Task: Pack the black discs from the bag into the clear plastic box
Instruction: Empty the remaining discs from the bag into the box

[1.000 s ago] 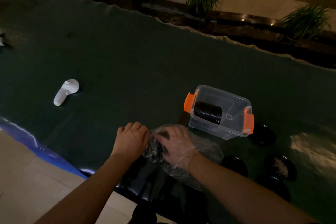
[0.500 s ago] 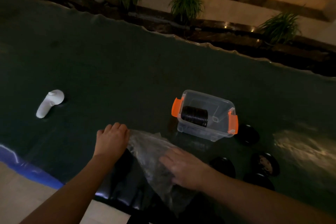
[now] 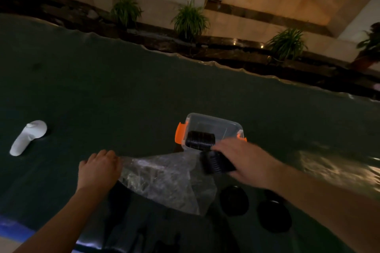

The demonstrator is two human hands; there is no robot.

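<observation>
A clear plastic box (image 3: 213, 124) with orange latches stands on the dark green table, with a row of black discs (image 3: 200, 140) on edge inside it. My right hand (image 3: 244, 160) grips a stack of black discs (image 3: 216, 163) just in front of the box's near wall. My left hand (image 3: 98, 170) pins the left edge of the crumpled clear bag (image 3: 164, 178), which lies flat between my hands. Two loose black discs (image 3: 234, 200) (image 3: 273, 215) lie on the table below my right forearm.
A white handheld controller (image 3: 27, 136) lies at the left of the table (image 3: 123, 92). The table's far edge runs along a dark ledge with potted plants (image 3: 190, 19). The near table edge lies just below my arms.
My right hand has come off the bag with a stack of discs and moved up and right toward the box. The bag now lies flatter. My left hand stays on the bag's edge.
</observation>
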